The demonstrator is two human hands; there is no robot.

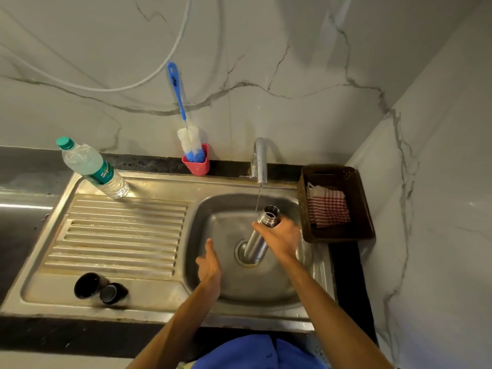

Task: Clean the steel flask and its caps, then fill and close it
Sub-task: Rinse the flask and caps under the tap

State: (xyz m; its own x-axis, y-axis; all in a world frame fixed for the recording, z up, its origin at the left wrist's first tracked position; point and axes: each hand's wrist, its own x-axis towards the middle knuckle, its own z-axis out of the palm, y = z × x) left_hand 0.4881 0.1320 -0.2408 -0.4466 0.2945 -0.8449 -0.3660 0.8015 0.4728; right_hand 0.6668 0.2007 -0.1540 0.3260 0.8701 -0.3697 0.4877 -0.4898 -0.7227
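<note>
The uncapped steel flask [257, 242] stands upright over the drain of the steel sink [202, 227]. My right hand [282, 237] grips it just below the threaded neck. A thin stream of water runs from the tap [260, 162] and falls just left of the flask's mouth. My left hand [209, 265] hovers over the basin to the left of the flask, fingers relaxed, holding nothing. Two dark caps [99, 287] lie side by side on the near left corner of the draining board.
A plastic water bottle [91, 167] stands at the back of the ribbed draining board [119, 235]. A blue bottle brush [190, 141] sits in a pink holder [197, 163] by the wall. A brown basket [356, 206] with a red checked cloth [328, 209] is right of the sink.
</note>
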